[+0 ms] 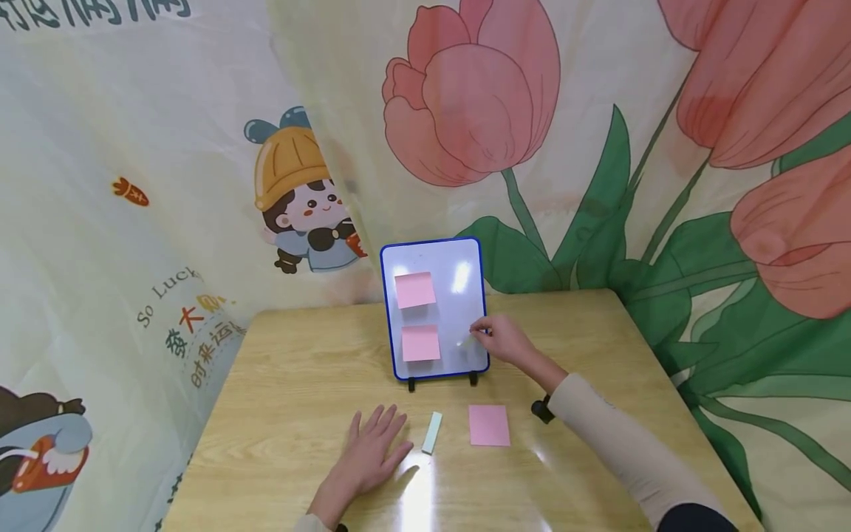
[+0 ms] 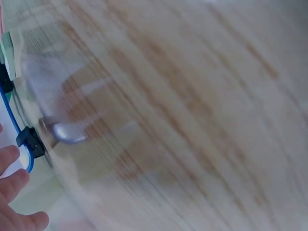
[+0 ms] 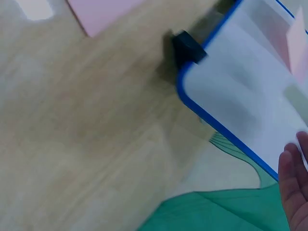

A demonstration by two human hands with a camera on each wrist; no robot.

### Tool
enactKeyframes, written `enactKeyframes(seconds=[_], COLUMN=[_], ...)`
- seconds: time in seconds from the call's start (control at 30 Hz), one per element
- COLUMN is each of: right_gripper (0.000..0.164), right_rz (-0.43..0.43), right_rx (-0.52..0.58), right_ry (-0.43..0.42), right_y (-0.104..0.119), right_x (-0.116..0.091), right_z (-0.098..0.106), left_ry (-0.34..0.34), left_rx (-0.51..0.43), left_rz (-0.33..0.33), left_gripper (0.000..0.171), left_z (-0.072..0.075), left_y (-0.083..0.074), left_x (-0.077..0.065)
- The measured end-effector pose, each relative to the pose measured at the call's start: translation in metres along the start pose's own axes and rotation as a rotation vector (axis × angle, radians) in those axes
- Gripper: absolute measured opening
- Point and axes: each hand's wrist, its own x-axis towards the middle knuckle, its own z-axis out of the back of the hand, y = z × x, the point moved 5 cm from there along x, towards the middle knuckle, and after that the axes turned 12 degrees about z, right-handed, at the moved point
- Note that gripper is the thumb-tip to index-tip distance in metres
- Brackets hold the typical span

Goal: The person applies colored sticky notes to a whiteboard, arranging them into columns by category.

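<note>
A small whiteboard [image 1: 459, 310] with a blue frame stands upright on black feet. Two pink sticky notes [image 1: 415, 290] are stuck on its left half, one above the other. My right hand [image 1: 503, 340] is at the board's lower right, thumb and fingertips pinching a small pale strip [image 1: 466, 341] that is partly hidden and faint. In the right wrist view, the fingers [image 3: 287, 178] reach over the board's edge. My left hand [image 1: 372, 448] lies on the table with its fingers spread. Just right of it is a pale green strip pad [image 1: 432, 433].
A pink sticky note pad [image 1: 489, 425] lies on the wooden table [image 1: 279, 399], in front of the board. The board's black feet [image 3: 186, 48] project toward the front. Behind the table hangs a cloth [image 1: 346, 44] printed with tulips and cartoon figures.
</note>
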Motion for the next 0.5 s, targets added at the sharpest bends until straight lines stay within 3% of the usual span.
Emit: enactKeyframes(seconds=[0.3,0.5], right_gripper=[0.019,0.021], right_rz=[0.105,0.171], right_rx=[-0.100,-0.241], right_ry=[-0.072,-0.198], right_y=[0.021,0.035], right_x=[0.027,0.041], right_z=[0.030,0.050], left_ry=[0.004,0.006], left_rx=[0.002,-0.004], left_rz=[-0.009,0.002], left_gripper=[0.063,0.062], left_z=[0.002,0.002], left_y=[0.000,0.001], left_x=[-0.002,-0.004])
